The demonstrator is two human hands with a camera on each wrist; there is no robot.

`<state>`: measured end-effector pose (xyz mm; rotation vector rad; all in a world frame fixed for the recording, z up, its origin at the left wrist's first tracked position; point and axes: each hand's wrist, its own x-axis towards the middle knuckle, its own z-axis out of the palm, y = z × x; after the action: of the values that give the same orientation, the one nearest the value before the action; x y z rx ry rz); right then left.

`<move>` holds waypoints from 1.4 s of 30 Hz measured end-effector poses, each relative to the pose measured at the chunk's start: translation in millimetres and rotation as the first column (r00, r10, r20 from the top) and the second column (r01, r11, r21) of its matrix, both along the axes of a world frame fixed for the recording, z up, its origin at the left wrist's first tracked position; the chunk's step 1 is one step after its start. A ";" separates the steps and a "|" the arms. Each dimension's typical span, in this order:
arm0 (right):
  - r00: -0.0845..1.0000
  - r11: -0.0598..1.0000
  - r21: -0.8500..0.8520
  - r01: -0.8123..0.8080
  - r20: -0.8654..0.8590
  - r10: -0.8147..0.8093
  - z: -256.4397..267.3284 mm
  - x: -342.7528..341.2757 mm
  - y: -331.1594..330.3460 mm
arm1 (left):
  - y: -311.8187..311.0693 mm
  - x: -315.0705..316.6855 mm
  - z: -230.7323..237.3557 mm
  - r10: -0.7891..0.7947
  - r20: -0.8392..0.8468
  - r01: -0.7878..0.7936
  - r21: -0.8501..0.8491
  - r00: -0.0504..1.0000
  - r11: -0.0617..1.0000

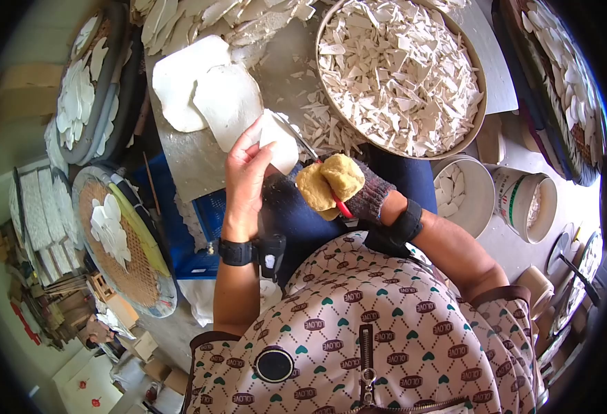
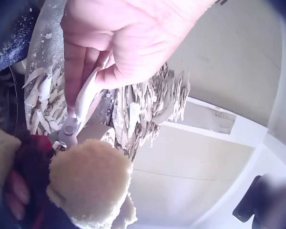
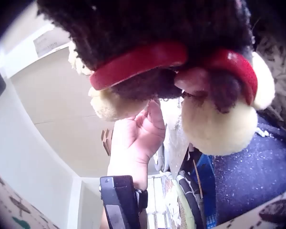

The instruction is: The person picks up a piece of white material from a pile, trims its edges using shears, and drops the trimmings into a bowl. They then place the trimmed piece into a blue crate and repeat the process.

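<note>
My bare left hand [image 1: 246,176] pinches a thin, stiff-looking white sheet [image 1: 281,143] between thumb and fingers. Scissors [image 1: 307,148] lie along that sheet's right edge, and in the left wrist view their pivot [image 2: 68,130] is close beside it. My right hand [image 1: 374,195], in a dark knitted glove, grips the scissors by red handles [image 3: 138,62] padded with yellow foam [image 1: 345,175]. Part of the blades is hidden by the sheet. Two larger white sheets [image 1: 229,103] overlap on the work surface just beyond my left hand.
A wide round tray [image 1: 484,103] heaped with white chips stands at the right. Behind the sheets rises a pile of white pieces [image 1: 207,21]. Buckets [image 1: 470,207] stand on the floor at right, a blue crate [image 1: 210,215] at left. Round woven trays [image 1: 148,265] flank both sides.
</note>
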<state>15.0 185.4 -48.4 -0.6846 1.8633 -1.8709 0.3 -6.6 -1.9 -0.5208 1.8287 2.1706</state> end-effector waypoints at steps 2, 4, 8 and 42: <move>0.997 1.000 0.005 -0.007 0.074 0.006 3.2 2.3 3.3 | -4.1 -0.8 -2.9 -0.026 0.015 0.026 -0.001 1.000 1.000; 0.994 1.000 0.023 -0.018 0.104 0.016 6.2 3.2 5.7 | -7.9 -1.1 -3.1 -0.054 0.040 0.055 -0.027 0.998 0.998; 0.996 1.000 -0.027 -0.010 0.086 0.013 -6.1 6.5 2.6 | -15.2 -3.0 3.7 -0.137 0.053 0.139 -0.029 0.989 0.990; 0.998 0.989 0.134 0.056 -0.034 -0.052 8.6 11.5 22.0 | 3.6 -12.4 -15.9 0.011 -0.218 -0.041 -0.133 0.976 0.990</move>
<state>26.6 207.5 -39.8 -0.6257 2.0254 -1.7563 -12.1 -3.0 -17.8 -0.3473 2.1068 2.2054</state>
